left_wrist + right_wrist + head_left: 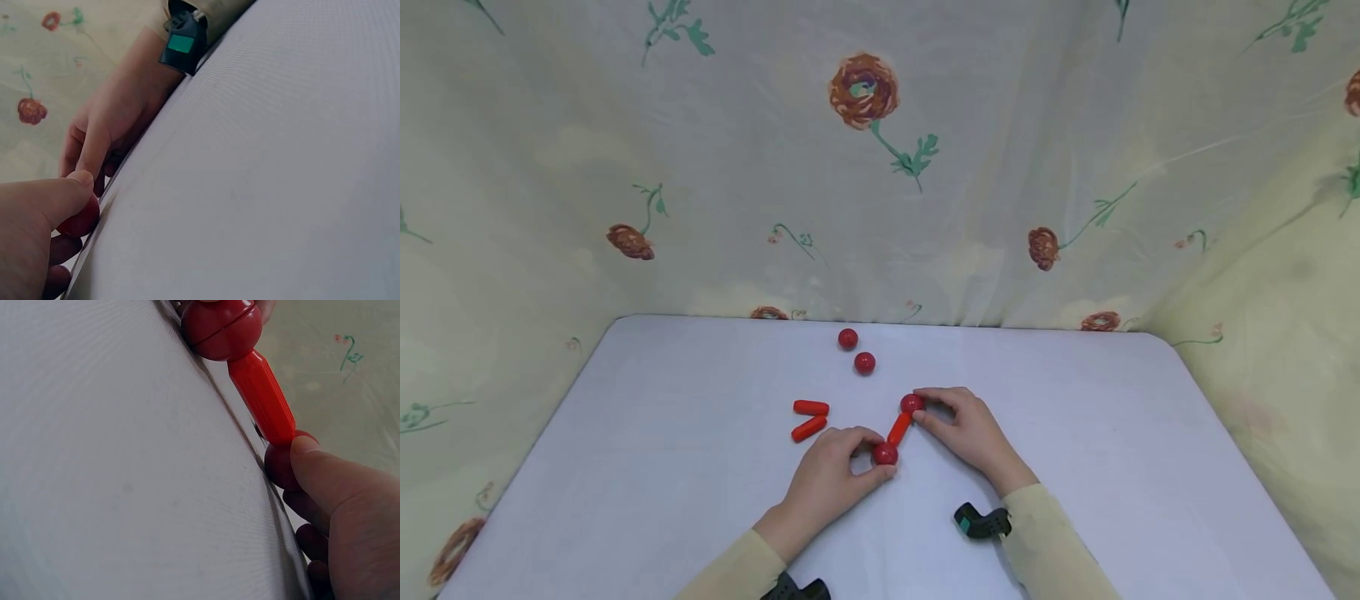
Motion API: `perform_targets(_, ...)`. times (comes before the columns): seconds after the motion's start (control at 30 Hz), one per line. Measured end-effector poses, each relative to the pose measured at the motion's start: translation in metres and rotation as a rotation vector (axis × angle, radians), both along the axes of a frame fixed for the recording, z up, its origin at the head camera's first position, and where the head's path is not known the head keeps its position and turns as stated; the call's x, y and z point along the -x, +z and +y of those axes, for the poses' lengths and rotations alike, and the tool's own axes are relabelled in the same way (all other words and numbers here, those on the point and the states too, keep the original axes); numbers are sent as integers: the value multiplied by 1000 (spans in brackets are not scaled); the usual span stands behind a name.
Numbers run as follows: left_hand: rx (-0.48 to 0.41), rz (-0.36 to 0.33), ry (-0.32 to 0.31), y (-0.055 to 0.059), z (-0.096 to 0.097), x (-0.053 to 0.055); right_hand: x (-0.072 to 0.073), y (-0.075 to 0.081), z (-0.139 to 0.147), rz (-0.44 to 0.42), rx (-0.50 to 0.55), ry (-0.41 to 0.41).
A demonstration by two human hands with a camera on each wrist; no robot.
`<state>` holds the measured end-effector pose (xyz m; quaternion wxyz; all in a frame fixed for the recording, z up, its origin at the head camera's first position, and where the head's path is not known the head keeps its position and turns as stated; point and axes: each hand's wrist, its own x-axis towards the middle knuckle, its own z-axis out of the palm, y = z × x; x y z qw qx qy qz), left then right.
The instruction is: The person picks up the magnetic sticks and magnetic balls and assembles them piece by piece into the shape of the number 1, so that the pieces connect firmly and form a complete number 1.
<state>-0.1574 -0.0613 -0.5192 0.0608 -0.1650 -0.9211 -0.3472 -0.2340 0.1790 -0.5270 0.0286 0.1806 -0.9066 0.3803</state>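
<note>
Between my hands a red rod joins two dark red balls, slanting up to the right in the head view. My left hand pinches the nearer ball between thumb and fingers. At the far end, my right hand pinches the other ball the same way. In the right wrist view the rod shows ridged sides and tapered ends, and the nearer ball has a seam line. The left wrist view shows the left thumb over its ball, with the rod hidden.
Two loose red rods, one behind the other, lie left of the hands. Farther back are two loose red balls, one nearer than the other. All lie on a white table backed by a flowered cloth.
</note>
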Motion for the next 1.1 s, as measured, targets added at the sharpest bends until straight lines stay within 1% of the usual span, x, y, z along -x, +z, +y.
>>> perform_targets(0.13,-11,-1,-2,-2,1,0,0,-1,1,-2,-5,-4)
perform_targets(0.2,-30,-13,-3,-2,1,1,0,-3,2,0,-7,-10)
perform_targets(0.3,-86,-67,4,-2,-1,1,-1,-5,3,-12,-9,-21)
perform_targets(0.4,-137,-124,39,2,-7,-1,-2,-6,3,-31,-3,-21)
perform_targets(0.47,-145,-133,73,5,-14,-2,-2,-7,3,-40,0,-21)
perform_targets(0.53,-138,-120,108,9,-23,-4,-2,-7,2,-38,2,-16)
perform_targets(0.6,-137,-92,150,10,-32,-4,-2,-7,1,-33,5,-14)
perform_targets(0.77,-160,-30,250,6,-53,-2,-1,-5,-1,-25,3,-12)
perform_targets(0.87,-151,-14,289,2,-60,0,-1,-4,-1,-23,-2,-11)
perform_targets(0.97,-147,-5,306,-1,-64,2,-1,-4,-1,-27,-5,-14)
perform_targets(1.1,-135,21,302,-1,-67,5,1,-2,0,-15,-3,-16)
